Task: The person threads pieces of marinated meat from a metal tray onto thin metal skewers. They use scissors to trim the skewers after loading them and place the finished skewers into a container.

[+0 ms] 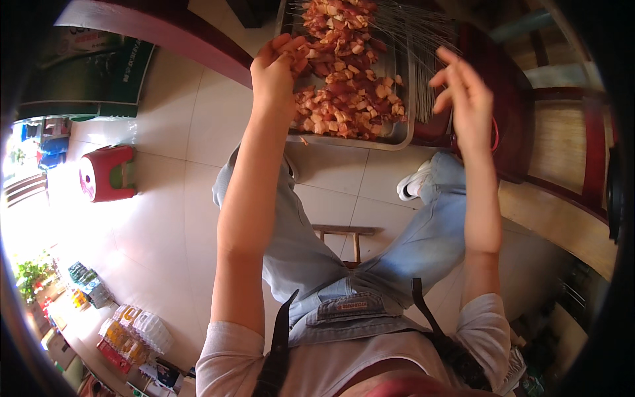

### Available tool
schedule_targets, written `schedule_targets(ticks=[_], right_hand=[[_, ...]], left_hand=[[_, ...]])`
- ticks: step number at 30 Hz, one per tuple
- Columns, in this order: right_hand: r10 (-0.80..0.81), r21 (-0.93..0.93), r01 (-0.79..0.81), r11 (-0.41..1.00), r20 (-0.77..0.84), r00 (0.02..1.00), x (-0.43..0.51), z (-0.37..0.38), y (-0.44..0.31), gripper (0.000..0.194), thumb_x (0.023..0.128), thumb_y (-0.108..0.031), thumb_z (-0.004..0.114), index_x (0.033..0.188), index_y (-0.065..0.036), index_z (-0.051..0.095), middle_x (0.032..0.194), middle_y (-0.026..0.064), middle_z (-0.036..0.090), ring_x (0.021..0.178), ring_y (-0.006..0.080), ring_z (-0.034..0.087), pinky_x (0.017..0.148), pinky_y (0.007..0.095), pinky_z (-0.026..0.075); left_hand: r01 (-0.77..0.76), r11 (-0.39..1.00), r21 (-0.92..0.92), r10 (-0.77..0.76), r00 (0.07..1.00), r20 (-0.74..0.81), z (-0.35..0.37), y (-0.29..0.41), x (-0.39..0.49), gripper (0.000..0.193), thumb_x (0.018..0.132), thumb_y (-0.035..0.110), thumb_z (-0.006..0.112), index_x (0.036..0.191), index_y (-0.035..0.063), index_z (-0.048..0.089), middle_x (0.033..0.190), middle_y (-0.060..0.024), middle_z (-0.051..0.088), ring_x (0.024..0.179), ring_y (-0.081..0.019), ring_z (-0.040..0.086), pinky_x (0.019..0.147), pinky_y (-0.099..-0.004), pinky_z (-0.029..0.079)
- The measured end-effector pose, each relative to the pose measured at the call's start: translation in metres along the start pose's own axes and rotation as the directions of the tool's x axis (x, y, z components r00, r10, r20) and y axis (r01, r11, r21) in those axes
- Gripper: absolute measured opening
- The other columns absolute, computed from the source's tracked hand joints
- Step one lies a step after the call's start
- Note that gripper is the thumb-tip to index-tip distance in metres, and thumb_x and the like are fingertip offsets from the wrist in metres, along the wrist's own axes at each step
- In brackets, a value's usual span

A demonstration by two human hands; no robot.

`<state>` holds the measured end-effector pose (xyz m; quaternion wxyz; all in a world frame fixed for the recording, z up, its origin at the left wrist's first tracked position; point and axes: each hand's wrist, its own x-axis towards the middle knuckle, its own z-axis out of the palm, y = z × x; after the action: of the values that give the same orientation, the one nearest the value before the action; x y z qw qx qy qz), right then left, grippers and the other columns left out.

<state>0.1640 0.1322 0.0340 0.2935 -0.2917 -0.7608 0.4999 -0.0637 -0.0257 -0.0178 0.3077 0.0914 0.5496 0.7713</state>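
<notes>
A metal tray (404, 134) holds a heap of raw cubed meat (342, 104) at the top middle. Over the tray's left edge is my left hand (280, 64), its fingers curled close to the meat; whether something sits between them cannot be told. My right hand (464, 92), slightly blurred, is raised to the right of the tray with its fingers apart, near the thin metal skewers (424, 89). More skewers (412, 25) fan out across the tray's upper right part, some lying over the meat.
A dark red wooden table rail (208, 44) runs along the upper left. On the tiled floor stands a red plastic stool (106, 173). Wooden furniture (555, 139) is at the right. Wrapped packs (134, 332) lie lower left. A wooden stool part (347, 230) shows between my legs.
</notes>
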Motion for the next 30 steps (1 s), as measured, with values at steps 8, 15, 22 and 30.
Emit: schedule_targets(ticks=[8, 15, 22, 30], right_hand=[[0.244, 0.211, -0.253, 0.944, 0.07, 0.967, 0.009, -0.004, 0.069, 0.028, 0.1, -0.021, 0.044, 0.117, -0.004, 0.058, 0.106, 0.0051, 0.061, 0.057, 0.0047, 0.049, 0.05, 0.0168, 0.038], [0.274, 0.334, -0.297, 0.895, 0.116, 0.955, -0.004, 0.002, 0.052, 0.026, 0.099, -0.02, 0.046, 0.11, -0.002, 0.062, 0.079, -0.0017, 0.053, 0.05, 0.0011, 0.033, 0.042, 0.0174, 0.023], [0.409, 0.322, -0.46, 0.827, 0.216, 0.886, -0.057, 0.012, 0.018, 0.025, 0.098, -0.017, 0.048, 0.111, -0.002, 0.063, 0.071, -0.0043, 0.047, 0.052, -0.0003, 0.031, 0.044, 0.0164, 0.021], [0.385, 0.305, -0.426, 0.852, 0.188, 0.904, -0.069, 0.022, 0.022, 0.026, 0.098, -0.016, 0.048, 0.114, 0.0, 0.062, 0.067, -0.0056, 0.043, 0.053, 0.0006, 0.03, 0.046, 0.0176, 0.022]], left_hand=[[-0.521, 0.332, 0.786, 0.473, 0.813, 0.338, 0.004, -0.008, 0.012, 0.037, 0.075, -0.006, 0.048, 0.109, 0.0043, 0.061, 0.096, -0.0113, 0.069, 0.09, -0.029, 0.066, 0.076, -0.036, 0.051], [-0.543, 0.059, 0.838, 0.233, 0.824, 0.517, 0.006, -0.013, 0.015, 0.039, 0.074, 0.004, 0.062, 0.113, 0.0066, 0.06, 0.103, -0.0185, 0.064, 0.094, -0.0344, 0.062, 0.077, -0.0397, 0.051], [-0.378, 0.097, 0.921, 0.074, 0.925, 0.372, -0.011, 0.001, 0.01, 0.032, 0.07, 0.017, 0.072, 0.098, 0.0048, 0.064, 0.078, -0.0092, 0.07, 0.076, -0.027, 0.067, 0.067, -0.0363, 0.051], [-0.407, -0.06, 0.911, 0.136, 0.901, 0.411, 0.0, -0.026, 0.019, 0.029, 0.069, 0.017, 0.07, 0.095, 0.0062, 0.063, 0.083, -0.0109, 0.069, 0.079, -0.0281, 0.066, 0.068, -0.0386, 0.051]])
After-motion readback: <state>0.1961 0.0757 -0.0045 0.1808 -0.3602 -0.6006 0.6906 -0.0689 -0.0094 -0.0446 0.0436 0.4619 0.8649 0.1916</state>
